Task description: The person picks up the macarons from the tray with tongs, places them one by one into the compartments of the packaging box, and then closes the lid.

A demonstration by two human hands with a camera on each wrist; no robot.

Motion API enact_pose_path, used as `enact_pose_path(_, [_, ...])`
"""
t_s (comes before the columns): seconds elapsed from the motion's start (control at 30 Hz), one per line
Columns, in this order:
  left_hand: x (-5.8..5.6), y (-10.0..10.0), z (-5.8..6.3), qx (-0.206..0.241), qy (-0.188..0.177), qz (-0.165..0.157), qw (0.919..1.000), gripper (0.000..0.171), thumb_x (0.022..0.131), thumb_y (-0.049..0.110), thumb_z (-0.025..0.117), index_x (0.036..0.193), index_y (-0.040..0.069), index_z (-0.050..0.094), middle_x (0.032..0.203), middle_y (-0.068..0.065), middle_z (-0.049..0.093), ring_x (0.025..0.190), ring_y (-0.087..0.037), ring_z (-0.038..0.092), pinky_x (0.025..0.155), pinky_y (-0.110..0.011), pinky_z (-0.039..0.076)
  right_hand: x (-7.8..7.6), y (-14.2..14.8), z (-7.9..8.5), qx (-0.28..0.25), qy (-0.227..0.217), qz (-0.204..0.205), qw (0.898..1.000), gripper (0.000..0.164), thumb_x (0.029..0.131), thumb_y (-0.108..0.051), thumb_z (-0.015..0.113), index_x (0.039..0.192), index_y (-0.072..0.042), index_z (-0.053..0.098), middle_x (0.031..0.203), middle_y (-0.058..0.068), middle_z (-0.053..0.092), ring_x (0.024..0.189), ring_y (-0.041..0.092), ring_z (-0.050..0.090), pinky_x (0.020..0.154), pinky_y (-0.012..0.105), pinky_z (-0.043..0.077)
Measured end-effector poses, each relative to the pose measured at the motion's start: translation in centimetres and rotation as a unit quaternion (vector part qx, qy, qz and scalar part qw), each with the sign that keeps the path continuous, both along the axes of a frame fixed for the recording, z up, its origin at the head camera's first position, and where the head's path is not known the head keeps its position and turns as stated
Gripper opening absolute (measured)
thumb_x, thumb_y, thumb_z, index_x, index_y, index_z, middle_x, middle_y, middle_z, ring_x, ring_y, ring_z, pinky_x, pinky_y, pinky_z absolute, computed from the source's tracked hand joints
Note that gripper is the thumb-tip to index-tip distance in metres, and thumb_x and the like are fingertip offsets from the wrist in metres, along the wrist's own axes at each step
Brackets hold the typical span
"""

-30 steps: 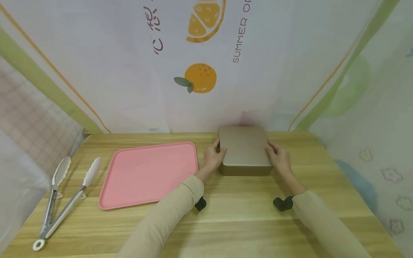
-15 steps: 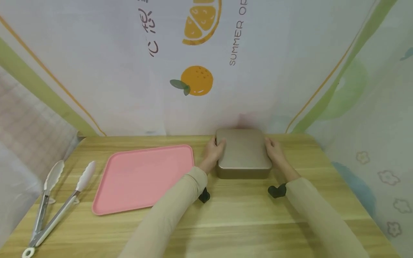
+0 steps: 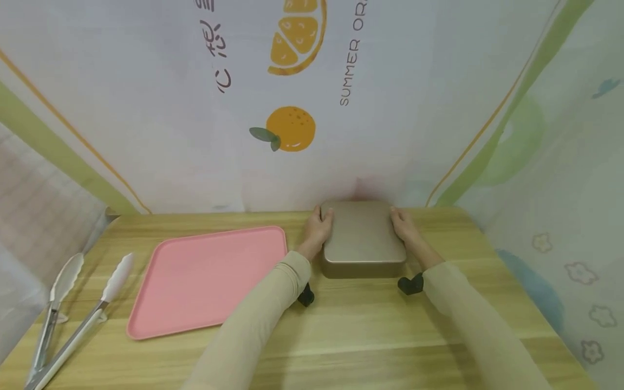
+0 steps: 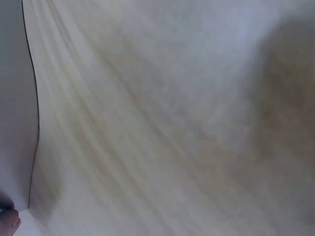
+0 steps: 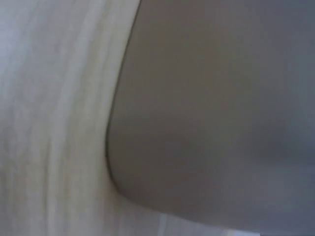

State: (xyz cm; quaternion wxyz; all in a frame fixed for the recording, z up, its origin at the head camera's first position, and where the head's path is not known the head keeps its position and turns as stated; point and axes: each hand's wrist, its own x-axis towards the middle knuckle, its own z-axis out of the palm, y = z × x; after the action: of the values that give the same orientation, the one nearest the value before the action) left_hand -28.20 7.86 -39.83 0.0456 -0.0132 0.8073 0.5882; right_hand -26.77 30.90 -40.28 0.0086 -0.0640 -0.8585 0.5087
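Note:
A square, bronze-coloured metal tin (image 3: 363, 230) sits on the wooden table near its back edge, smooth side up. My left hand (image 3: 317, 230) holds its left side, thumb up by the top edge; the fingers beneath are partly hidden. On the opposite side, my right hand (image 3: 408, 230) grips the tin towards its back corner. The left wrist view catches the tin's side wall (image 4: 15, 108) and a bit of a fingertip (image 4: 8, 223) at the lower left. The tin's surface (image 5: 211, 113) fills most of the right wrist view, blurred.
A pink rectangular tray (image 3: 209, 281) lies left of the tin, partly behind my left sleeve. Farther left, tongs (image 3: 73, 330) with white scalloped tips lie spread apart. A printed curtain (image 3: 234, 135) hangs right behind the table (image 3: 361, 336).
Both hands have slid back along the tin's sides towards its far corners. The tin keeps its place beside the tray; the head view has shifted slightly up and to the right.

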Motion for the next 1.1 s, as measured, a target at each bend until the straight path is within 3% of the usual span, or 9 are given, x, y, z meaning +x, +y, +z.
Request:
enact_pose_path(0.17, [-0.5,0.1,-0.3,-0.017,-0.004,0.003,0.9998,0.058,0.1,0.036,0.041,0.148,0.005,0.027,0.151,-0.013,0.03,0.139,-0.028,0.027,0.113,-0.037,0.021,-0.4,0.0,-0.1,0.013,-0.013,-0.001,1.0,0.059,0.104,-0.033,0.023,0.142,0.012,0.024,0.149,0.029,0.022,0.139,0.041,0.019,0.113,0.048,0.018])
enact_pose_path(0.57, [-1.2,0.5,-0.8,0.009,0.002,0.026,0.9996,0.05,0.102,0.029,0.037,0.143,0.0,0.034,0.146,-0.017,0.038,0.135,-0.03,0.034,0.111,-0.037,0.027,-0.8,-0.3,0.0,0.017,-0.024,0.0,1.0,0.056,0.104,-0.028,0.022,0.144,0.012,0.017,0.15,0.029,0.017,0.14,0.042,0.014,0.114,0.047,0.014])
enact_pose_path(0.9, [-1.3,0.7,-1.0,0.024,0.008,0.042,0.9988,0.046,0.102,0.024,0.039,0.14,-0.001,0.04,0.142,-0.018,0.043,0.132,-0.03,0.039,0.109,-0.036,0.03,-1.2,0.0,-0.6,0.015,-0.008,0.006,1.0,0.053,0.104,-0.022,0.027,0.143,0.013,0.02,0.149,0.029,0.02,0.14,0.041,0.017,0.113,0.046,0.017])
enact_pose_path(1.1, [-1.3,0.6,-0.9,0.043,-0.005,0.044,0.9981,0.047,0.102,0.026,0.04,0.141,0.0,0.038,0.143,-0.017,0.041,0.133,-0.03,0.038,0.11,-0.036,0.029,-1.1,0.0,-0.5,0.0,-0.013,0.009,1.0,0.053,0.104,-0.023,0.027,0.143,0.012,0.02,0.15,0.028,0.02,0.14,0.04,0.018,0.113,0.046,0.018])
